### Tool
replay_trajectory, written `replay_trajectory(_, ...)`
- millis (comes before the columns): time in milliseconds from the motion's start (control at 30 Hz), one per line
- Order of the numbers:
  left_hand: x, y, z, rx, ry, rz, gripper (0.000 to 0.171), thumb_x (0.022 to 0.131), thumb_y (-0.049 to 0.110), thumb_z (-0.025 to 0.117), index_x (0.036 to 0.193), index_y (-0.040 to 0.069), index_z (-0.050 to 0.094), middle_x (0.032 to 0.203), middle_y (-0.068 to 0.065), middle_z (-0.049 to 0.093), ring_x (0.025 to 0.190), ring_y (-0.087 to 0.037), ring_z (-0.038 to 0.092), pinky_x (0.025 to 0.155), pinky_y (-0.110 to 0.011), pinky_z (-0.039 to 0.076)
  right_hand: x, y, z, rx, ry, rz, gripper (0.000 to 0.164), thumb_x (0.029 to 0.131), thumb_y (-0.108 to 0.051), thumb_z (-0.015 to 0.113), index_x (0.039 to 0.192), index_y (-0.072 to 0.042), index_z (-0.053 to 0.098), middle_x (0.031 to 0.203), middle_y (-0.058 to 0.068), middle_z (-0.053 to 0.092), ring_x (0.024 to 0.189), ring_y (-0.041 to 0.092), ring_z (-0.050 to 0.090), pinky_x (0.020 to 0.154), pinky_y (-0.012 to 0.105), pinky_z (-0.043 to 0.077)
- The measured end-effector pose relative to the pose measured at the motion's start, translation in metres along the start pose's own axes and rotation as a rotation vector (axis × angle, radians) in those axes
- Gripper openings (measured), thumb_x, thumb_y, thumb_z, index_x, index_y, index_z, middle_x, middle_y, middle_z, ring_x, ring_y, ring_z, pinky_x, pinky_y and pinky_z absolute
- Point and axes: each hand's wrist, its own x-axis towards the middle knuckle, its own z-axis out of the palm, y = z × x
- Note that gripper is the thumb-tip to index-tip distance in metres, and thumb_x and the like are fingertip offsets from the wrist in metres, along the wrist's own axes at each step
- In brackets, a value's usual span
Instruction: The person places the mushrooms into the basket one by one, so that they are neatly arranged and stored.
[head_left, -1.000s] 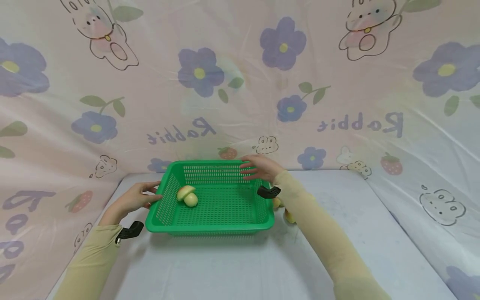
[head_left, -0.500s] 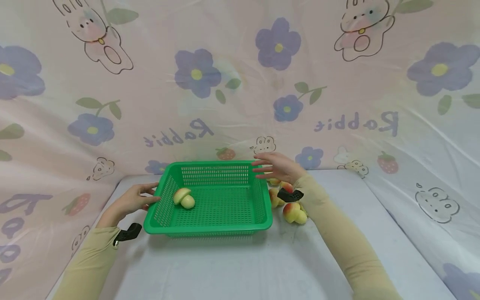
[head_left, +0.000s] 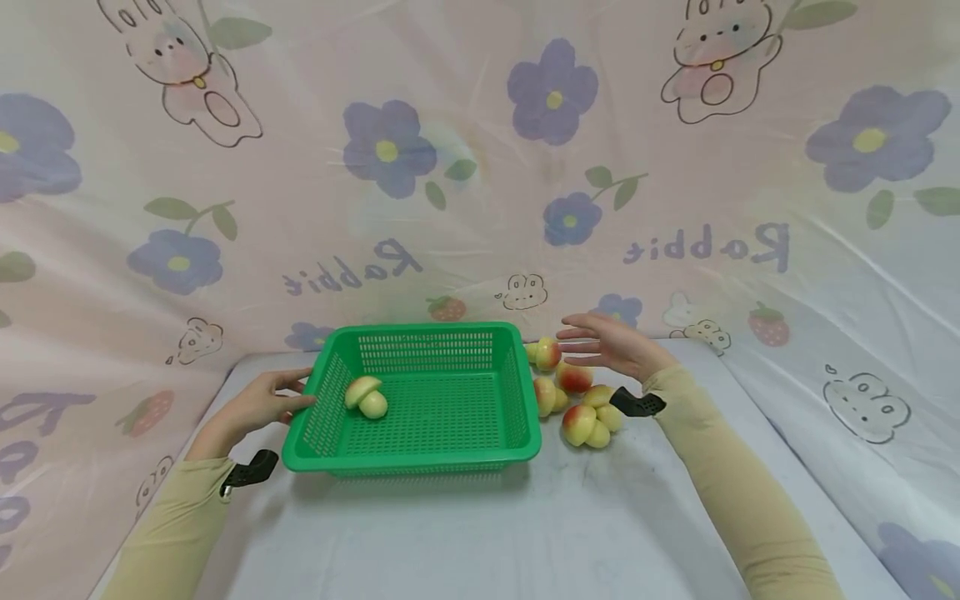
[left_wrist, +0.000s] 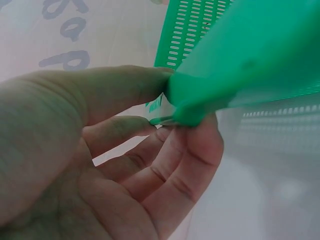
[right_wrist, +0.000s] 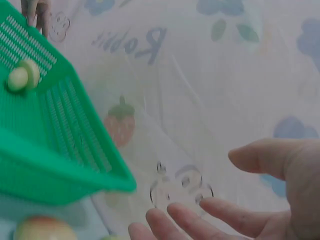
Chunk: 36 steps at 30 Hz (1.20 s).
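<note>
Head view: the left grip (head_left: 258, 407) pinches the green basket (head_left: 412, 460) left of centre, where a tug could roll its lone mushroom (head_left: 372, 405), while the empty, outstretched right grip (head_left: 615, 344) hangs near the mushroom cluster (head_left: 580, 425) centre-right.

A basket (head_left: 412, 458) stands on a table (head_left: 420, 533), left of lower centre, one mushroom (head_left: 372, 406) inside at its left; more mushrooms (head_left: 579, 425) lie just right of the basket; cloth (head_left: 480, 200) hangs behind.
</note>
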Motion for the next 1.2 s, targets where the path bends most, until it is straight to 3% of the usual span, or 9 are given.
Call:
replay_trajectory(367,-0.003,0.002,0.001,-0.007,-0.002,-0.002,0.07,0.085,0.023,0.061,0.139,0.001,0.022,0.117,-0.025,0.042,0.075,-0.025,0.061,0.064,-0.035,0.052,-0.019,0.029,-0.048,-0.022,0.072,0.065,0.053,0.093,-0.027,0.048,0.134,-0.003,0.027,0.133,0.024,0.033,0.12,0.038,0.036,0.095,0.047,0.035)
replay_trajectory(633,-0.002,0.001,0.0,-0.006,0.0,-0.003,0.07,0.085,0.022,0.061,0.14,0.002,0.022,0.116,-0.024,0.043,0.074,-0.025,0.06,0.064,-0.035,0.052,-0.025,0.048,-0.071,-0.151,0.11,0.123,0.061,0.092,-0.032,0.048,0.137,-0.001,0.02,0.135,0.025,0.03,0.119,0.038,0.036,0.097,0.047,0.031)
replay_trajectory(900,-0.001,0.003,0.001,-0.007,0.004,-0.003,0.069,0.085,0.021,0.061,0.139,0.001,0.023,0.116,-0.025,0.043,0.074,-0.025,0.06,0.064,-0.035,0.052,-0.026,0.076,-0.082,-0.225,0.096,0.174,0.061,0.091,-0.034,0.049,0.135,0.002,0.026,0.133,0.024,0.033,0.117,0.035,0.038,0.097,0.05,0.03)
replay_trajectory(1200,-0.002,0.003,0.001,0.004,0.0,0.0,0.07,0.085,0.023,0.061,0.139,0.0,0.022,0.114,-0.024,0.044,0.073,-0.023,0.06,0.063,-0.034,0.052,-0.023,0.093,-0.082,-0.241,0.074,0.193,0.059,0.088,-0.033,0.055,0.132,0.001,0.033,0.117,0.012,0.047,0.107,0.03,0.045,0.09,0.049,0.038)
